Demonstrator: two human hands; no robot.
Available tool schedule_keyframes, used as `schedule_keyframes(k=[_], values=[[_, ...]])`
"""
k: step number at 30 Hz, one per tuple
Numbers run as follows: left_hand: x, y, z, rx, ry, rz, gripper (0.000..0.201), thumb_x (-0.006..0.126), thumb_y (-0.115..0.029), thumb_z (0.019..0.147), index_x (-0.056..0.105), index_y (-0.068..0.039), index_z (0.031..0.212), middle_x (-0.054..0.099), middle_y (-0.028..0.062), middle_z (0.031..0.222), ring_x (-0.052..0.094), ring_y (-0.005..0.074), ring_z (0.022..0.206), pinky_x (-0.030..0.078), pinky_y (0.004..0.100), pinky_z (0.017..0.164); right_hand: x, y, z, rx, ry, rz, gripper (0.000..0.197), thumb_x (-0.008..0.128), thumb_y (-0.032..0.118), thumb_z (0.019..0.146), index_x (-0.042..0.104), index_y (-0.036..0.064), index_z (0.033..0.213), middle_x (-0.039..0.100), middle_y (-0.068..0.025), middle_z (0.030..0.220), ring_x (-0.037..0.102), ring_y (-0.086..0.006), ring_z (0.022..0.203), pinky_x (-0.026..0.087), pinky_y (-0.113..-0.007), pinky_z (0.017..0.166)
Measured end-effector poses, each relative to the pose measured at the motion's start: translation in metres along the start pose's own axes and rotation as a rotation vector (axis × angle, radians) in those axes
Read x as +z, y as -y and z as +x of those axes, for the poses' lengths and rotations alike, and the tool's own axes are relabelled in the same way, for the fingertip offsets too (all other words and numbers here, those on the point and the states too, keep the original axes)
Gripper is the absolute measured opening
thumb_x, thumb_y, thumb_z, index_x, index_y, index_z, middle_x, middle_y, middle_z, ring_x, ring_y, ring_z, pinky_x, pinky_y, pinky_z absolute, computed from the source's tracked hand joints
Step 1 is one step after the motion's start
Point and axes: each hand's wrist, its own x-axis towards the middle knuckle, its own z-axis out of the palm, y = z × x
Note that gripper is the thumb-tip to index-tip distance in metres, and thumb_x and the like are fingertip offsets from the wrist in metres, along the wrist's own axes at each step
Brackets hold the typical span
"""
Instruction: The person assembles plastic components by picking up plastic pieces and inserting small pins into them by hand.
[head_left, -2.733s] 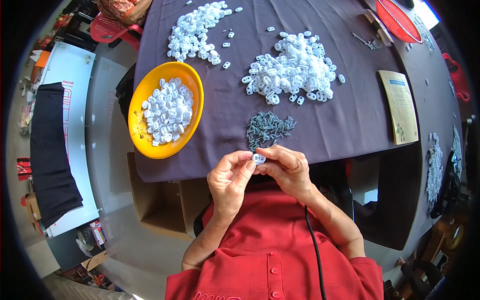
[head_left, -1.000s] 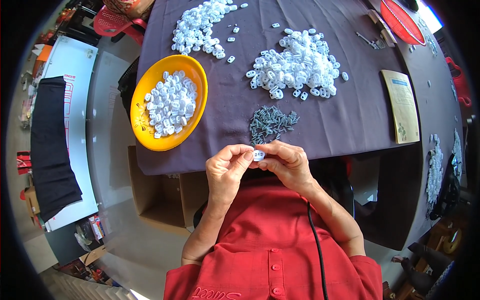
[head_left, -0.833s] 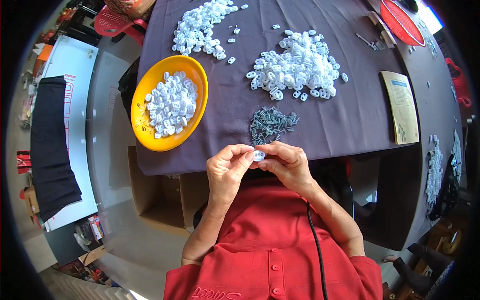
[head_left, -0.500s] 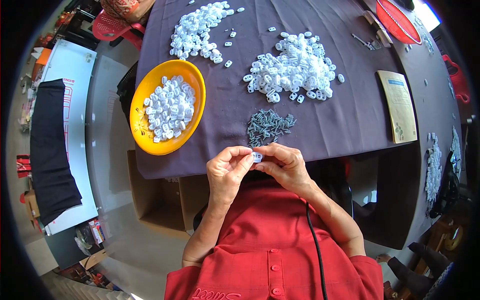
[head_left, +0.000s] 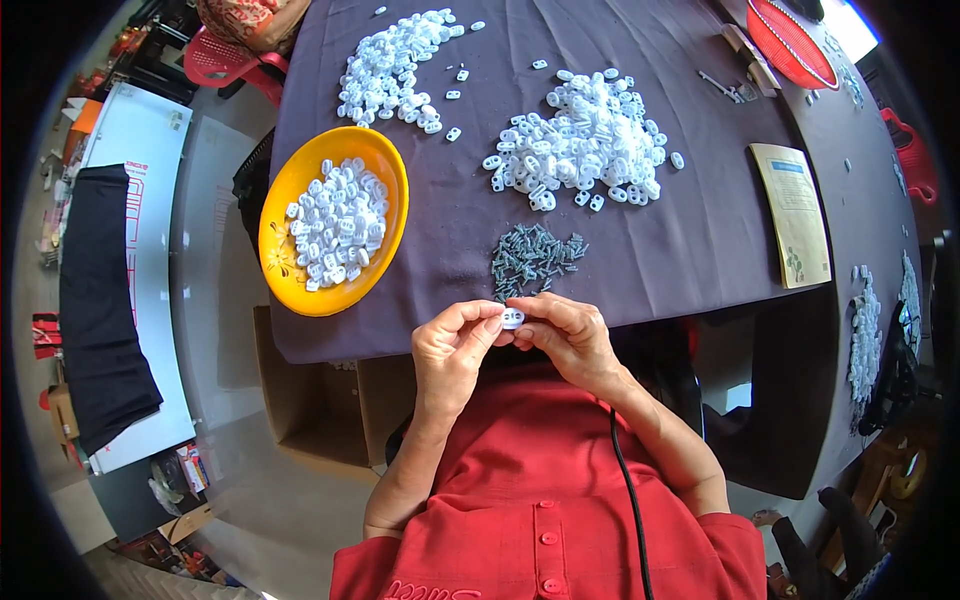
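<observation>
— Where's the white two-holed plastic piece (head_left: 513, 318)?
— At the table's (head_left: 690, 250) near edge, the left hand (head_left: 447, 352) and right hand (head_left: 574, 345) clamping it between thumb and forefinger.
— Nearby?
— Grey screws (head_left: 537, 258), heaped just beyond; a yellow bowl (head_left: 298, 180) of white pieces (head_left: 340, 225) by the left edge.

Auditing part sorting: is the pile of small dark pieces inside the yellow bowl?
No, the dark pile lies on the cloth-covered table, while the yellow bowl holds white pieces.
</observation>
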Motion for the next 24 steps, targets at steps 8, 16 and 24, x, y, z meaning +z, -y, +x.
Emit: schedule_keyframes(k=[8,16,24], values=[[-0.0027,0.002,-0.0005,0.007,0.021,-0.022,0.012,0.059,-0.002,0.083,0.061,0.004,0.093,0.063,0.0065,0.082,0.06,0.0097,0.072,0.052,0.0213,0.067,0.0008,0.0004,0.0002,-0.019,0.011,-0.018,0.029,0.058,-0.003,0.081,0.056,0.0011,0.11,0.059,-0.007,0.08,0.058,-0.0115,0.066,0.048,-0.023,0.06],[-0.0043,0.003,-0.0009,0.015,-0.009,-0.03,0.011,0.059,-0.002,0.083,0.061,0.004,0.092,0.063,0.0065,0.083,0.06,0.0096,0.072,0.052,0.0218,0.068,0.0002,0.0046,0.0019,0.025,0.042,0.004,0.028,0.053,-0.005,0.083,0.055,-0.0001,0.11,0.059,-0.0069,0.08,0.058,-0.0114,0.068,0.048,-0.023,0.063],[-0.0011,0.0034,0.0007,0.028,-0.006,0.006,0.011,0.059,-0.002,0.083,0.061,0.004,0.092,0.063,0.0059,0.081,0.06,0.0091,0.071,0.052,0.0215,0.068,0.0006,0.0053,0.0015,0.097,-0.008,0.078,0.022,0.05,-0.004,0.085,0.057,-0.0004,0.106,0.06,-0.0061,0.081,0.057,-0.0101,0.068,0.048,-0.022,0.064]])
